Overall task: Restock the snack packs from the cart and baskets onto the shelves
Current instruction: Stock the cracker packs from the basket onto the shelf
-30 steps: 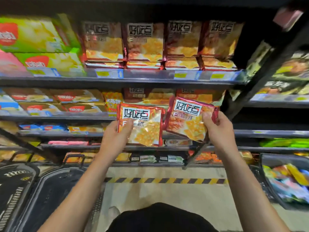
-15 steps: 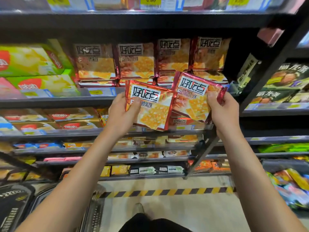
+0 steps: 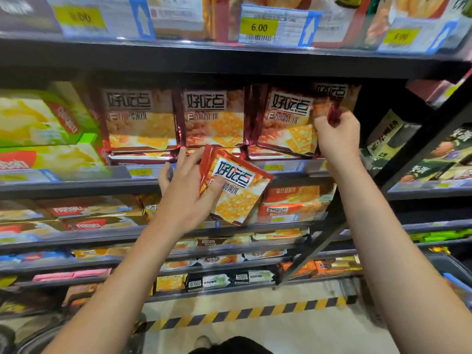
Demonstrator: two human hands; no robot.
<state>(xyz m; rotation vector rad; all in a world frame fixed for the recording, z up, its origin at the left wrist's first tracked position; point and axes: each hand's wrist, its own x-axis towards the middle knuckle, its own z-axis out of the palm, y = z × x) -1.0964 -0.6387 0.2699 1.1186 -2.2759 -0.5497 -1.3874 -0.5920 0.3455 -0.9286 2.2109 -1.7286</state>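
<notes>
- L hand (image 3: 186, 192) grips cracker pack (image 3: 236, 185), tilted, in front of shelf edge (image 3: 76, 186).
- R hand (image 3: 337, 136) pinches 2nd pack (image 3: 288, 121) by its corner, on shelf w/ standing packs (image 3: 212, 116).
- Green boxes (image 3: 38, 129) left; price tag (image 3: 259, 28) above.

— What are we holding?
— Two red foil snack packs printed with yellow crackers. The left pack (image 3: 236, 185) hangs tilted in front of the shelf (image 3: 76, 186) edge.
— And the other?
— The right pack (image 3: 288, 121) stands upright on that shelf, in the row of matching packs (image 3: 176, 118).
</notes>
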